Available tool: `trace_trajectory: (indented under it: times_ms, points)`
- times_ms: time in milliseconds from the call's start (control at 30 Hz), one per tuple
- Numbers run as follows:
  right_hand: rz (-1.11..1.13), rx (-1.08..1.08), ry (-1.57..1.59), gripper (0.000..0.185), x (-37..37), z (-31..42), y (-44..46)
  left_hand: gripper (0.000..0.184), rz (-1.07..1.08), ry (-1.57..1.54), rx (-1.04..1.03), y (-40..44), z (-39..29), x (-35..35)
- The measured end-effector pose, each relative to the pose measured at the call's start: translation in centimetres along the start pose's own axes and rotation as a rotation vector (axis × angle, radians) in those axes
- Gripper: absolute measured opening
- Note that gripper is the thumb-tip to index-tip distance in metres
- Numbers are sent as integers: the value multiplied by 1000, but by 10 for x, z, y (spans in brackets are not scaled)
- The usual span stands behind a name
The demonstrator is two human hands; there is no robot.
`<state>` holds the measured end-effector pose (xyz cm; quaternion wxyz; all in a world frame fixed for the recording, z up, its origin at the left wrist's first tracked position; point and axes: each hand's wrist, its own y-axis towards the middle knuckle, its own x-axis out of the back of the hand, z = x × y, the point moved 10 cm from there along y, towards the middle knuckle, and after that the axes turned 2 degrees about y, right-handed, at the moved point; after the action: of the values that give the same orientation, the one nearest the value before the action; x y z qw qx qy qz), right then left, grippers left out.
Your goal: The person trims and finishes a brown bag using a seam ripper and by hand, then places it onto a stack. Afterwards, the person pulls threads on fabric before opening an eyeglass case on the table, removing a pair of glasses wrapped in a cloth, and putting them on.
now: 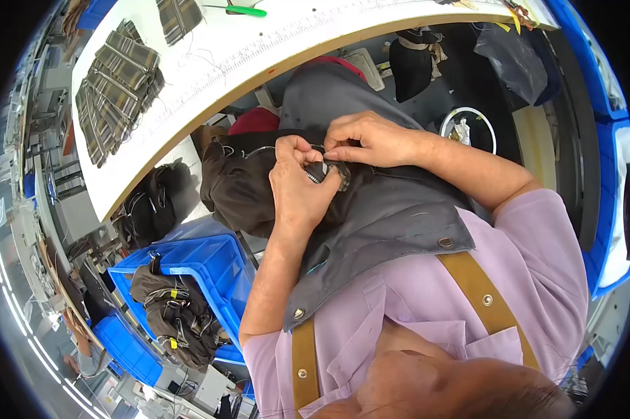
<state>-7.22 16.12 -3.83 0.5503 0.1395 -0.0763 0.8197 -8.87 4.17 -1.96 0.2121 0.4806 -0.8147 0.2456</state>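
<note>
A dark brown garment [241, 192] with a metal zipper lies bunched on the lap, over a grey apron [392, 199]. My left hand [304, 183] is closed on the garment beside a zipper section, with thumb and fingers pinching around a small pale piece. Close against it, my right hand [371, 140] has its fingertips pressed together at the same spot. What those fingertips hold is too small to make out. A curved stretch of zipper runs left from the hands across the garment.
A white table [238, 42] with a printed ruler edge curves above the lap, bearing plaid fabric pieces [119, 84] and green-handled snips [245, 10]. Blue crates [217, 269] stand at lower left, one holding brown garments [175, 318]. Another person's arm [77, 332] shows at far left.
</note>
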Motion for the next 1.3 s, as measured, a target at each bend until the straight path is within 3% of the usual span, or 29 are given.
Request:
trace_trajectory:
  times_ms: [167,267,367,467,567,667,767,867,967,1067,1300]
  points:
    - [55,70,-68,15,1,-5,6,43,-32,-129,26,5,8,-7]
    - [34,132,-132,12,-2,-3,6,30,-107,-119,-156,7,20,-11]
    - [35,138,-211,8,-6,-3,6,18,-216,151,-277,2,-3,1]
    - [-23,235,-253,8,-5,7,3,18,-123,249,-259,-1,7,-8]
    - [-18,327,-313,8,-10,15,2,21,35,63,-114,7,30,-23]
    - [20,436,-419,12,-14,32,2,24,77,28,-94,9,40,-32]
    - [14,361,-357,11,-14,16,5,24,74,-9,-103,9,42,-33]
    - [128,490,-542,12,-26,34,3,29,198,-38,61,7,57,-43]
    - [142,490,-479,11,-24,32,11,31,238,-74,94,9,63,-48]
    - [127,433,-411,9,-21,24,13,23,136,-92,-44,10,58,-42]
    - [253,237,-378,8,-21,13,14,33,232,-123,101,8,67,-49]
